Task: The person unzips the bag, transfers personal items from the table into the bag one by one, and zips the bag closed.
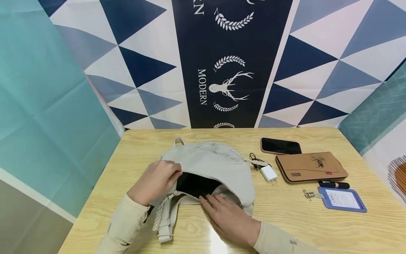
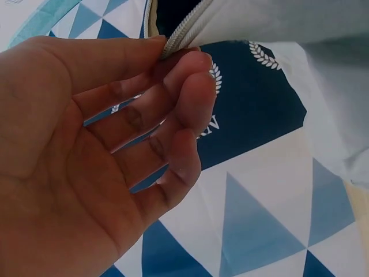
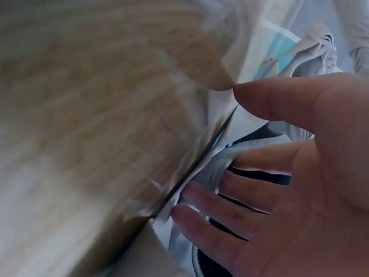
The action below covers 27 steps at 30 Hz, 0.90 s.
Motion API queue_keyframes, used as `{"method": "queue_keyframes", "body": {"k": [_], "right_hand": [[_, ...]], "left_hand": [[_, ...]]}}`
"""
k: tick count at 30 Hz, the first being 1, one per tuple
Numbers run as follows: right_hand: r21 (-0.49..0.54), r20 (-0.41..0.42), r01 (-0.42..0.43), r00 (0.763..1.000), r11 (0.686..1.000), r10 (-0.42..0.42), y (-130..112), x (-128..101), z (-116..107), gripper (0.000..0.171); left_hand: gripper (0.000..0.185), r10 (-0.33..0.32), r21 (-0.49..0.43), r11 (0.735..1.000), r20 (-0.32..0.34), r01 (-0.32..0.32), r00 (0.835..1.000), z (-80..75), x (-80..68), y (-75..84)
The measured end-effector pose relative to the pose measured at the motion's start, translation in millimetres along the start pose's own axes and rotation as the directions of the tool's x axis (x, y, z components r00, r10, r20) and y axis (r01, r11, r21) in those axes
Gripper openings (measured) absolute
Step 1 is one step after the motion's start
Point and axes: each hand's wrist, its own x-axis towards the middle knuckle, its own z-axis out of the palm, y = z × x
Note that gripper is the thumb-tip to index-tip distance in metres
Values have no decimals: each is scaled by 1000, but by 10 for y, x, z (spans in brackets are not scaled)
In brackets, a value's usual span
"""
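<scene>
A pale grey backpack lies on the table with its zipped opening parted, showing a dark inside. At the left end of that opening, my left hand pinches the zippered edge between thumb and forefinger; its other fingers bend loosely below. My right hand rests at the near lip of the opening, its fingertips over the edge. In the right wrist view, its fingers lie fairly straight across the zipper, with the thumb spread apart from them. A strap with a buckle hangs toward the front left.
Right of the backpack lie a white charger plug, a black cable, a phone, a brown wallet, a dark tube and a blue card holder with a clip. A patterned cloth hangs behind the wooden table.
</scene>
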Motion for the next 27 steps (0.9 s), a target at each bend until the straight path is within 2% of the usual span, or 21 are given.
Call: {"method": "queue_keyframes", "body": {"k": [7,19,27], "right_hand": [[-26,9,14,1000,1000,-14,8,-10,-7,44],[-88,8,53,999,995,-52,-8,-17,-1,42],[-126,-5,63,998,990,-64,-11,-24,5,45]], "left_hand": [[24,-13,4,1000,-24,13,1000,-72,85,-32],[22,-3,30,1000,-56,5,998,-296,296,-104],[20,-9,82,996,-132,20,991,-364,409,-55]]}}
